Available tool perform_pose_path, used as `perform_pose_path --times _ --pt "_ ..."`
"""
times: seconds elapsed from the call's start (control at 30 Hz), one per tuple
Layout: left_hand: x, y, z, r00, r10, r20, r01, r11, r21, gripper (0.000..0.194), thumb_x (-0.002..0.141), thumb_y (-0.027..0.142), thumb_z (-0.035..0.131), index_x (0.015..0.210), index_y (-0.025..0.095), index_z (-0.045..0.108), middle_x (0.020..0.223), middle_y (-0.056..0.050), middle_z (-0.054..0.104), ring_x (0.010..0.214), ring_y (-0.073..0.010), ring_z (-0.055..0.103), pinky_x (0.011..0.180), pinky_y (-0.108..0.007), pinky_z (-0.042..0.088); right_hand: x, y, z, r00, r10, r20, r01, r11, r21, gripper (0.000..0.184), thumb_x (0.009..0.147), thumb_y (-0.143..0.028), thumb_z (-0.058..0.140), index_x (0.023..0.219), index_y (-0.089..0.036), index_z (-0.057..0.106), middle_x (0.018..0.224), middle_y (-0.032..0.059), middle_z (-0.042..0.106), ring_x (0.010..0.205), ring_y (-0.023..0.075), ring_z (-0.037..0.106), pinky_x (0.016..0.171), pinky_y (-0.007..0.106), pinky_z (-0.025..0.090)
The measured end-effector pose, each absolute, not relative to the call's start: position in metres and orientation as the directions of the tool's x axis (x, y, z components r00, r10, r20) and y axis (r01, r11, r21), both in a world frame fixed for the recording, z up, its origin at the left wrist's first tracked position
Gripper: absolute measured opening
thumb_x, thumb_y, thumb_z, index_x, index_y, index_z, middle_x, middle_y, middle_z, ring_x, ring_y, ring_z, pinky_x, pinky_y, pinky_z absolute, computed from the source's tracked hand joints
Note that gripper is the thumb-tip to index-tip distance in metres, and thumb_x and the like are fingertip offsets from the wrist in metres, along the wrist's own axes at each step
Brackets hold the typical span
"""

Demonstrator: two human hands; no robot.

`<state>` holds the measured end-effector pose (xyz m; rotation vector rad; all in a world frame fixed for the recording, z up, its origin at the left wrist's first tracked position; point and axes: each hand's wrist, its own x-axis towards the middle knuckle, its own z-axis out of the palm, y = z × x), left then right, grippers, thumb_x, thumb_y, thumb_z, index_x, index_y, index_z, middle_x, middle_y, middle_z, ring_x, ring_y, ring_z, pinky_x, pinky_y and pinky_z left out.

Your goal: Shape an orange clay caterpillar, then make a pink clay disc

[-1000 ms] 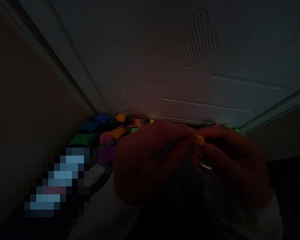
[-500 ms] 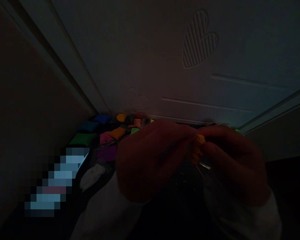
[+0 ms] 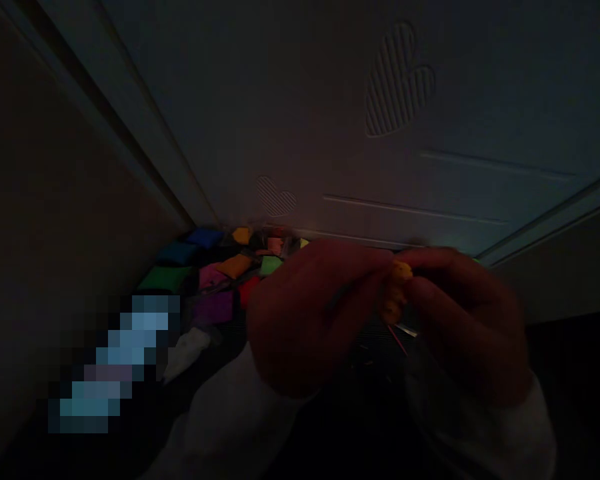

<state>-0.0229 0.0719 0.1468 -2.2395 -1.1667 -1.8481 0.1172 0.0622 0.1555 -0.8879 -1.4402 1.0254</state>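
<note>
I am working in very dim light, with both hands raised in front of me and meeting at one small, lobed, yellow-orange figure of soft-looking, clay-like material (image 3: 393,308). My left hand (image 3: 305,313) is pinching it from its left side, and my right hand (image 3: 473,320) is closing thumb and fingers on its upper right; neither hand is standing open. The figure is sitting upright between my fingertips, above a dark surface (image 3: 350,427). A thin, pinkish stick (image 3: 398,340) is showing just below it; I cannot tell whether the two are joined. A narrow, pale strip (image 3: 406,329) is lying near the stick. To the left, a flat green packet (image 3: 165,279), a flat purple packet (image 3: 213,308) and a flat orange packet (image 3: 235,266) are lying apart from my hands, with a crumpled white piece (image 3: 186,352) nearer to me. In my judgement, the step in hand is fine fingertip work on the figure's upper part. The next move is calling for light, even pressure from the right thumb while the left fingers are steadying the body, since a hard squeeze could be flattening its lobes.
</note>
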Motion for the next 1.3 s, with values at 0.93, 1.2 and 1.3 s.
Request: perform_pose_path --times 0.93,1.2,1.3 --pt "-0.023 0.076 0.146 0.053 0.535 0.843 0.552 -0.72 0.422 0.021 0.07 0.014 0.06 0.089 0.023 0.059 0.087 0.004 0.065 0.079 -0.0063 0.059 0.07 -0.014 0.051 0.117 0.067 0.152 -0.095 0.937 0.337 -0.045 0.334 -0.942 0.015 0.074 -0.02 0.058 0.086 -0.027 0.063 0.079 -0.0035 0.063 0.069 0.0068 0.057 0.059 0.016 0.048" --pt "-0.03 0.083 0.143 0.015 0.566 0.824 0.486 -0.724 0.489 0.028 0.068 0.013 0.061 0.094 0.024 0.059 0.084 0.004 0.065 0.075 -0.009 0.06 0.069 -0.021 0.053 0.12 0.073 0.15 -0.079 0.958 0.277 -0.003 0.277 -0.961 0.013 0.073 -0.024 0.058 0.086 -0.024 0.061 0.08 -0.0023 0.063 0.069 0.0085 0.058 0.06 0.02 0.048" --pt "-0.041 0.088 0.142 -0.073 0.652 0.754 0.481 -0.639 0.6 0.029 0.073 0.018 0.057 0.1 0.028 0.057 0.084 0.002 0.065 0.07 -0.0124 0.062 0.063 -0.027 0.053 0.123 0.08 0.142 -0.092 0.972 0.218 0.135 0.229 -0.964 0.016 0.072 -0.03 0.059 0.085 -0.021 0.06 0.077 -0.0009 0.061 0.068 0.0089 0.057 0.061 0.022 0.047"
